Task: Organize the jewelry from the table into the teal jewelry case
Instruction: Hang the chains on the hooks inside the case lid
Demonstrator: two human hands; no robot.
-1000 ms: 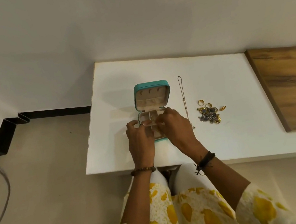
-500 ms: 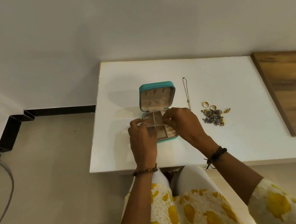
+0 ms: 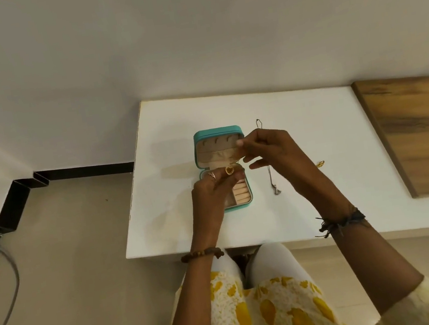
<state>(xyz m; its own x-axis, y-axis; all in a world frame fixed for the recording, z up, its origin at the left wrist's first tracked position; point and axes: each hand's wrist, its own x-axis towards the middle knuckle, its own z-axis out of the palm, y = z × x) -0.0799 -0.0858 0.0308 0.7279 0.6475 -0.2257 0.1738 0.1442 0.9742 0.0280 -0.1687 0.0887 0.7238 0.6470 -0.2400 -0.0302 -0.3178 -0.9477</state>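
Table (image 3: 178, 224): white top; its left edge borders the floor, its near edge lies just above the person's knees.
Left hand (image 3: 208, 195): over the near-left part of the teal jewelry case, fingers curled, pinching a small gold piece (image 3: 229, 170) at the tips; a ring shows on one finger.
Teal jewelry case (image 3: 217, 132): open, standing towards the table's left edge, about midway between far and near edges; lid raised at the far side, beige ring rolls showing in the near-right compartment.
Right hand (image 3: 270, 150): raised beside the lid's right side, fingers partly curled, thumb and forefinger close together; whether they hold anything cannot be told.
Necklace (image 3: 271, 178): thin chain lying straight on the table just right of the case, partly hidden by the right hand.
Gold earring (image 3: 320, 164): lies further right, towards the wood panel (image 3: 427, 128).
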